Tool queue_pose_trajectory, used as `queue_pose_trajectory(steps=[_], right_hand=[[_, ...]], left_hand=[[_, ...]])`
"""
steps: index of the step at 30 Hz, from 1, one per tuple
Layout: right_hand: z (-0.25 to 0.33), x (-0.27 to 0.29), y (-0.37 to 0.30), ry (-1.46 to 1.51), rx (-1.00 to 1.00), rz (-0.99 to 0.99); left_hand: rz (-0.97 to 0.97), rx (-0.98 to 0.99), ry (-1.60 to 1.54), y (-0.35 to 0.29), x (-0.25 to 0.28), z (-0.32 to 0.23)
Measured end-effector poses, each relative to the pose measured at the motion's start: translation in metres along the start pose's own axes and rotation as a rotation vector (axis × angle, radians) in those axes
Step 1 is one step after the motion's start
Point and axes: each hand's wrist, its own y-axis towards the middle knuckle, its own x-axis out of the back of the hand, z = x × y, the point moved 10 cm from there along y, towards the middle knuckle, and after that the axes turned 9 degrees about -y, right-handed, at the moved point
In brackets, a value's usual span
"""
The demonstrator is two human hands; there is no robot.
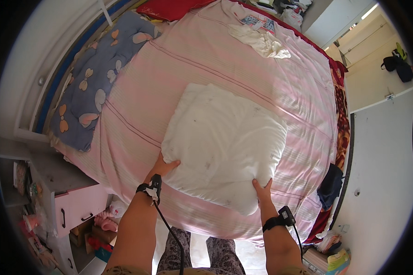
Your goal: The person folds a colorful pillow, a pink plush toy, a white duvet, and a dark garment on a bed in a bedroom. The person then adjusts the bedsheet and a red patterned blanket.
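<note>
The left hand (166, 167) is pinching the near-left edge of a white folded quilt (225, 142), and the right hand (262, 188) is pinching its near-right side; the thumbs are showing on top. The quilt is lying on the pink striped sheet (137, 96). Gripping only nearby edges is leaving far layers unsupported, so uneven pulling could unfold them.

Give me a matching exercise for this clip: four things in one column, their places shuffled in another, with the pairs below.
Things:
1. White bedding
2. Blue patterned bedding
3. Crumpled cloth
4. Pink-fronted cabinet

Places:
A. Far side of the bed, toward the right
B. Beside the bed, lower left of the picture
C. Held by the left hand and right hand
D. Along the bed's left edge

Pairs: 1-C, 2-D, 3-A, 4-B
</note>
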Motion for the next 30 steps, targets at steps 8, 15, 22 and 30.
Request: queue_pose_trajectory(steps=[8,15,22,30], right_hand=[[-0.005,-0.003,-0.003,0.204,-0.191,0.334],[-0.013,0.083,-0.064,-0.193,-0.191,0.471],[-0.160,0.181,-0.156,-0.258,-0.300,0.473],[-0.164,0.261,-0.180,-0.093,-0.136,0.415]], left_hand=[[0.255,0.378,-0.175,-0.042,-0.068,0.028],[0.290,0.708,-0.105,-0.189,-0.072,0.010],[0.354,0.725,0.068,-0.260,-0.182,-0.012],[0.578,0.549,0.308,-0.362,-0.328,-0.090]])
